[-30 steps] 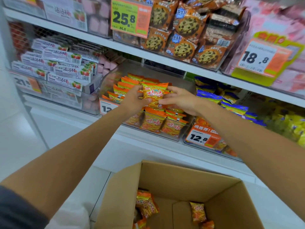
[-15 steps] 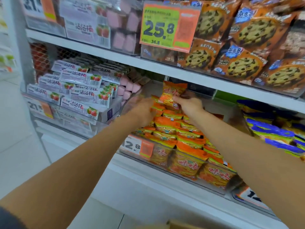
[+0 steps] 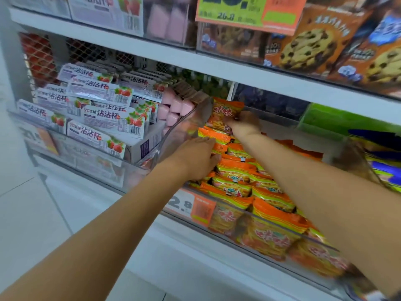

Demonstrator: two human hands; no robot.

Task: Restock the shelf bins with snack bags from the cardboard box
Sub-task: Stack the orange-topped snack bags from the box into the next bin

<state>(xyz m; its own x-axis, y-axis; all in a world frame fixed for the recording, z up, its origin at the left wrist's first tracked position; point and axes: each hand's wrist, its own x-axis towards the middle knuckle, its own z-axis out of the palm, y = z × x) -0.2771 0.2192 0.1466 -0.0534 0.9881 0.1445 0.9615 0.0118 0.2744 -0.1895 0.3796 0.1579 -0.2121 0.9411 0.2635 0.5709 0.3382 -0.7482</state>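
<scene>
Both arms reach into the clear bin (image 3: 186, 127), mid-frame.
Right hand (image 3: 244, 123) pinches one upright snack bag (image 3: 225, 112); left hand (image 3: 195, 157) lies flat, fingers loose, on the stacked bags (image 3: 238, 170).

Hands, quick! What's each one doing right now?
Left hand: open, resting flat on the orange snack bags.
Right hand: closed on one orange snack bag at the bin's back.

The lower white shelf (image 3: 217, 237) carries clear plastic bins side by side along its front edge. The middle bin (image 3: 280, 228) holds rows of orange snack bags (image 3: 269, 216); the one at the left end (image 3: 91, 157) holds strawberry-printed boxes (image 3: 112, 122). The upper shelf (image 3: 173, 55) carries cookie bags (image 3: 308, 46) towards its right end.
</scene>
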